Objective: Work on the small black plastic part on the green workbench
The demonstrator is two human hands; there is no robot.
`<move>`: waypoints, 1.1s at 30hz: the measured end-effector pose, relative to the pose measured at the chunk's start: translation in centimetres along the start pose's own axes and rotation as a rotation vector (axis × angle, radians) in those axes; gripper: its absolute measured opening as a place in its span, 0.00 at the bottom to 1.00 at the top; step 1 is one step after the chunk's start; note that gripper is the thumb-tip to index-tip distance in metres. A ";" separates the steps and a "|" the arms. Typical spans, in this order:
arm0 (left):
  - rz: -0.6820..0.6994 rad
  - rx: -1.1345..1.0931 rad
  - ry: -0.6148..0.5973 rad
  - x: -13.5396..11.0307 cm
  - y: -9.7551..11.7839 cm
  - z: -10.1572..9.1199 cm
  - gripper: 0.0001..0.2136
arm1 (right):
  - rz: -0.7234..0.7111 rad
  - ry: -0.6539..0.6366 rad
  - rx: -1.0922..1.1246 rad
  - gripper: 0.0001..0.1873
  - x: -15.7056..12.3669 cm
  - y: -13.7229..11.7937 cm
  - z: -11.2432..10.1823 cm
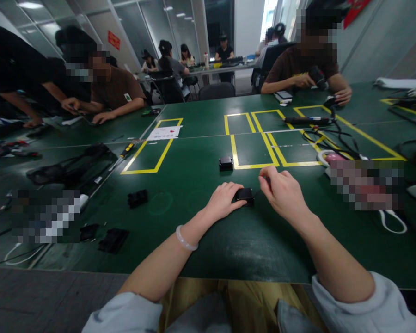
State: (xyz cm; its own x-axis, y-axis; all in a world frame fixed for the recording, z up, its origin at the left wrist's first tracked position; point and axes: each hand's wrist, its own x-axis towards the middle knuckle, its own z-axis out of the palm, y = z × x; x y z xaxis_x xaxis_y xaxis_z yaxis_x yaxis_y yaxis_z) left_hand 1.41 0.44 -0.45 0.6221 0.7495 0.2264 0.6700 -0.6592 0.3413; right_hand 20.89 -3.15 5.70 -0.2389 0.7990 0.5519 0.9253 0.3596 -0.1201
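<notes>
My left hand [225, 199] is wrapped round a small black box-shaped part [245, 196] that rests on the green table, thumb along its near side and fingers on the far side. To the right of it, my right hand [280, 187] is closed, its fingers curled in a pinch. Something thin and dark shows between those fingertips and slants down toward the part's right end; most of it is hidden, so its kind is unclear. Slightly farther off stands another small black box-shaped part [226, 163], touched by neither hand.
Several black pieces lie leftward, among them a ribbed one [137, 198] and a flat one [113, 240]. Yellow tape [256, 165] marks the green table [215, 249]. Cables [343, 138] lie at right. Across the table, a person [301, 64] holds a power drill [318, 77]; others sit at left.
</notes>
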 end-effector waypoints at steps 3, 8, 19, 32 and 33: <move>0.005 -0.002 0.001 0.0 0.0 0.0 0.18 | 0.001 0.020 -0.005 0.08 0.0 -0.1 0.0; -0.002 0.007 -0.001 0.0 0.0 0.0 0.18 | -0.012 -0.002 0.009 0.10 0.0 -0.2 -0.2; -0.001 0.006 0.000 -0.1 0.1 0.0 0.19 | -0.003 -0.005 0.011 0.07 -0.1 -0.2 0.0; -0.020 0.012 -0.029 -0.1 0.3 -0.2 0.18 | -0.024 0.020 0.033 0.11 -0.2 -0.2 -0.1; -0.021 0.012 -0.030 0.0 0.3 -0.2 0.18 | -0.020 0.020 0.033 0.10 -0.2 -0.3 -0.1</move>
State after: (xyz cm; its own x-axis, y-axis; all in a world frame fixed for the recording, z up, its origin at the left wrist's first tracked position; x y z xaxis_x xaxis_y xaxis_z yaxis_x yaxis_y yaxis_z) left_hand 1.48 0.24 -0.20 0.6197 0.7612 0.1914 0.6878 -0.6441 0.3348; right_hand 20.73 -3.43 5.70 -0.2506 0.7819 0.5708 0.9102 0.3912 -0.1362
